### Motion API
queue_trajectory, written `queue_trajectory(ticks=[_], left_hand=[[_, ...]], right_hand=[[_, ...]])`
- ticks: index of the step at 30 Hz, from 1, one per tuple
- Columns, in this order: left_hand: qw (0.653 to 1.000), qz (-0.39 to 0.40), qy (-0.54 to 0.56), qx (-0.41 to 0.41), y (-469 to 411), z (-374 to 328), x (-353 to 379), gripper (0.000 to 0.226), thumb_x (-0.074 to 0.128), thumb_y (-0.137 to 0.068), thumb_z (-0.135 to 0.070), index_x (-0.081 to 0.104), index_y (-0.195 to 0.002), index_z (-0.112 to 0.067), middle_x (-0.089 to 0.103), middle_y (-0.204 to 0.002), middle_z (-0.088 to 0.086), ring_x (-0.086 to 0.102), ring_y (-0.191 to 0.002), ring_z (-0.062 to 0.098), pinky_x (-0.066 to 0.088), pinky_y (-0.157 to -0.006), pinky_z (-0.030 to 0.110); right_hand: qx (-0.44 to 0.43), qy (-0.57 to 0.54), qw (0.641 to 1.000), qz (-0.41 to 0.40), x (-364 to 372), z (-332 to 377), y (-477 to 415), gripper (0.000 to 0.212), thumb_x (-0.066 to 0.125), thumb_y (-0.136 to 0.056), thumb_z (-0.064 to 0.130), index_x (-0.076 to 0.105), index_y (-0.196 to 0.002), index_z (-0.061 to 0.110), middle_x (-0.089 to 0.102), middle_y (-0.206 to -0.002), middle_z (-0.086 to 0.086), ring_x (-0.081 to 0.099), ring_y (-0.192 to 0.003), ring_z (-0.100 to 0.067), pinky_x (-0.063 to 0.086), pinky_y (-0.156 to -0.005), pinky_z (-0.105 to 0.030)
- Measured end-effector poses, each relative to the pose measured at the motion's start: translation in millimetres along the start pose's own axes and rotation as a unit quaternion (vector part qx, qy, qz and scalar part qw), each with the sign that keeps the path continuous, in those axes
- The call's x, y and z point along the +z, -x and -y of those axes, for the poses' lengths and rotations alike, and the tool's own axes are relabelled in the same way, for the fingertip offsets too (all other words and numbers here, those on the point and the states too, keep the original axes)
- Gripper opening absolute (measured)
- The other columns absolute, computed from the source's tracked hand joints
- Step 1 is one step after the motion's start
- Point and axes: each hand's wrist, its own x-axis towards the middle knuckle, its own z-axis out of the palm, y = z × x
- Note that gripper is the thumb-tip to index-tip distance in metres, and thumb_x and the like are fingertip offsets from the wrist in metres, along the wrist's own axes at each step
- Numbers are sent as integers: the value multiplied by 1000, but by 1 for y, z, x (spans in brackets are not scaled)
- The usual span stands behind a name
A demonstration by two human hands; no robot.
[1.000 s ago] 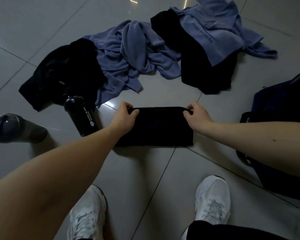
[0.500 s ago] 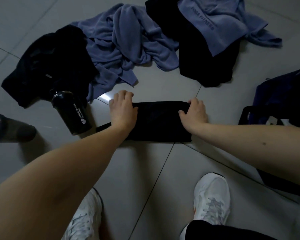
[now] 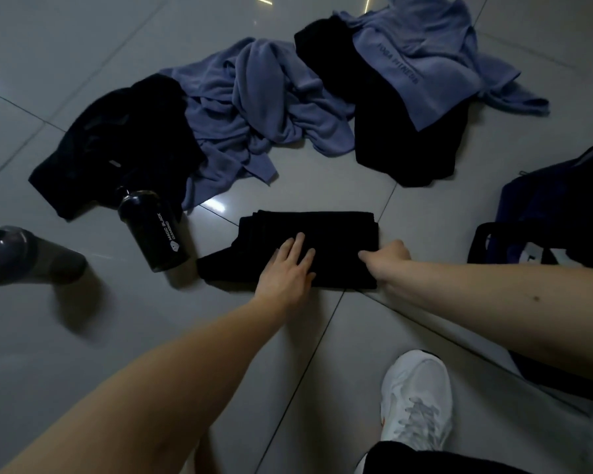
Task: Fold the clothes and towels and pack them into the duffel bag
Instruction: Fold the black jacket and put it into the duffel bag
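Observation:
A folded black garment (image 3: 308, 230) lies on the grey tiled floor in front of me. My left hand (image 3: 288, 268) rests flat on its near middle, fingers straight. My right hand (image 3: 386, 260) grips its right near edge, fingers curled under the cloth and thumb pointing left. The dark duffel bag (image 3: 555, 213) sits at the right edge, partly behind my right forearm. Behind the folded piece lie unfolded items: a black garment (image 3: 117, 142) at left, a crumpled blue towel (image 3: 264, 107), another black garment (image 3: 404, 142) and a blue lettered towel (image 3: 421, 59).
A black shaker bottle (image 3: 154, 230) lies just left of the folded garment. A grey slide sandal (image 3: 24, 254) is at the far left. My white sneaker (image 3: 418, 401) stands near the bottom right. Bare tiles stretch between my feet and the garment.
Both hands have left the garment's far corners and come to its near side. The left hand now lies flat on the middle; the right grips the right edge.

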Motion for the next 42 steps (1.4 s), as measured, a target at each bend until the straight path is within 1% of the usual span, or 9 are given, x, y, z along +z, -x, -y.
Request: queue_trajectory(ticks=[7, 10, 13, 18, 24, 27, 32, 38, 42], left_hand=[[999, 18, -31, 22, -3, 1, 1, 60, 33, -105, -45, 17, -158, -24, -8, -167, 6, -3, -153, 25, 6, -124, 40], [996, -78, -17, 25, 14, 0, -12, 49, 48, -98, -40, 46, -143, -23, 29, -157, 9, 29, -142, 31, 22, -118, 44], [969, -179, 113, -125, 35, 5, -21, 25, 58, -93, -35, 60, -110, -18, 54, -117, 6, 53, -105, 28, 43, -88, 43], [742, -140, 419, -504, 42, 34, -38, 60, 67, -93, -38, 43, -131, 1, 47, -137, 20, 51, -125, 39, 41, -101, 44], [538, -148, 563, -609, 27, 65, -40, 108, 85, -72, -47, 25, -146, 2, 38, -150, 23, 42, -135, 42, 36, -111, 47], [548, -152, 600, -562, 21, 69, -33, 115, 88, -59, -56, 33, -144, -1, 48, -143, 18, 52, -127, 41, 45, -105, 50], [657, -112, 591, -455, 14, 56, -30, 79, 90, -65, -37, 53, -126, -4, 65, -119, 12, 64, -103, 30, 53, -91, 38], [712, -142, 577, -375, 8, 42, -46, 41, 77, -75, -5, 54, -108, -12, 63, -100, 7, 66, -99, 29, 56, -90, 41], [818, -193, 477, -259, 9, 22, -56, 42, 73, -69, -8, 51, -105, -13, 59, -101, 6, 61, -94, 24, 54, -87, 41]], right_hand=[[2, -18, 1000, 10, 5, -6, -2, 60, 80, -81, 37, 56, -123, 2, 65, -120, -17, 64, -106, -37, 54, -93, -41], [-4, 27, 999, -35, -5, -2, 8, 67, 79, -79, 36, 47, -129, 5, 56, -132, -17, 57, -118, -38, 49, -100, -45], [-170, 82, 980, -57, -11, 6, 26, 34, 68, -82, 22, 49, -110, 18, 49, -122, -8, 49, -116, -30, 45, -100, -46], [-459, 175, 869, 57, 6, 25, 53, 47, 61, -83, 11, 54, -129, 16, 41, -133, -8, 35, -126, -29, 41, -105, -44], [-465, 374, 794, 114, 33, 41, 60, 80, 59, -88, 18, 20, -157, 29, 2, -165, 1, 1, -149, -31, 43, -107, -50], [-451, 470, 753, 98, 42, 42, 58, 85, 60, -87, 26, 14, -158, 32, -5, -166, -2, -2, -150, -36, 37, -107, -56], [-421, 486, 754, 136, 49, 46, 63, 88, 61, -86, 24, 13, -159, 35, -10, -167, -1, -8, -151, -35, 28, -111, -60], [-394, 131, 893, 175, 20, 54, 68, 59, 52, -87, 5, 51, -145, 14, 48, -151, -6, 40, -140, -22, 30, -115, -27], [-185, -150, 943, 234, 7, 61, 75, 33, 54, -96, 15, 63, -127, 16, 62, -128, -9, 62, -112, -26, 58, -93, -43]])
